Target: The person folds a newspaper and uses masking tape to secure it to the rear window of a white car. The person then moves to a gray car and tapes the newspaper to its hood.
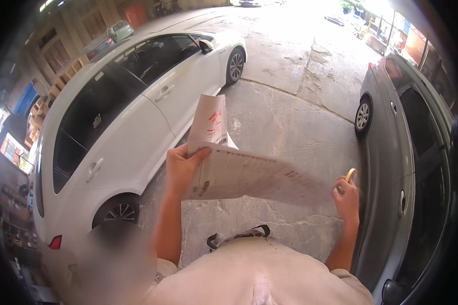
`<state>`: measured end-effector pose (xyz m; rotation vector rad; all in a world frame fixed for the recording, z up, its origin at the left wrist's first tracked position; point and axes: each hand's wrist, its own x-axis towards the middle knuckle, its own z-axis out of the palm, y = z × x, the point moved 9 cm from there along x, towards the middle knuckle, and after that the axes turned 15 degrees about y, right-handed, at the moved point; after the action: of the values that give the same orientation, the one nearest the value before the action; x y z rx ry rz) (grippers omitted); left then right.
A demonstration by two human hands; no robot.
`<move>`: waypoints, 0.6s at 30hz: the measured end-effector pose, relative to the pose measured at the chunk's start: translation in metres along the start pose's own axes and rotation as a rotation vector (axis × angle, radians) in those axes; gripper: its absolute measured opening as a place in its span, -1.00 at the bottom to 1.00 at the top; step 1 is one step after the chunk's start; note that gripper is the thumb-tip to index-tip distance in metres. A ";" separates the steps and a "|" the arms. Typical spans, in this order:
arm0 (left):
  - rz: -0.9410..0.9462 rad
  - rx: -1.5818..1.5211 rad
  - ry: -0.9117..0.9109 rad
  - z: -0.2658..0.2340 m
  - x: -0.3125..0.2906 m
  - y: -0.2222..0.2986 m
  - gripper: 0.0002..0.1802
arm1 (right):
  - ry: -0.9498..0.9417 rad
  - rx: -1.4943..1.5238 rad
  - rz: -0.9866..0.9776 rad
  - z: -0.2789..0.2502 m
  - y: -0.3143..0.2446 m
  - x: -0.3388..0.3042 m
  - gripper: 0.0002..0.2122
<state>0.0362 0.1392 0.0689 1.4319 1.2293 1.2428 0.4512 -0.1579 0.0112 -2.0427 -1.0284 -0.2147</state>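
Note:
A large sheet of newspaper (249, 175) stretches in front of my body, printed in black, with red marks on its raised upper-left flap (208, 119). My left hand (182, 170) is closed on its left side, the thumb lying over the paper. At the far right end of the sheet, my right hand (346, 198) is closed around a yellow roll of tape (351, 175), which stands up above the fingers. The paper's right edge reaches this hand; whether the fingers also pinch it, I cannot tell.
A white car (122, 127) stands close on my left and a dark grey car (392, 137) on my right. Cracked concrete floor (275, 117) runs between them. A blurred shape (112, 259) covers the lower left. Cardboard boxes (68, 73) are stacked behind the white car.

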 end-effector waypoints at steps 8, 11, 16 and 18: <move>0.588 0.206 -0.321 0.060 -0.061 0.025 -0.79 | -0.096 0.219 -0.347 0.059 -0.174 -0.022 -0.50; 0.662 0.221 -0.440 0.081 -0.087 0.021 -0.80 | -0.133 0.354 -0.435 0.084 -0.213 -0.040 -0.67; 0.468 0.190 -0.319 0.064 -0.082 0.006 -0.77 | -0.416 0.249 -0.114 0.128 -0.155 -0.046 -0.86; 0.275 0.127 -0.208 0.047 -0.069 -0.007 -0.74 | -0.175 0.517 0.035 0.121 -0.116 -0.032 -0.89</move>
<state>0.0804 0.0720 0.0450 1.8225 1.0092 1.1751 0.3215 -0.0498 -0.0133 -1.6231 -1.0251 0.2331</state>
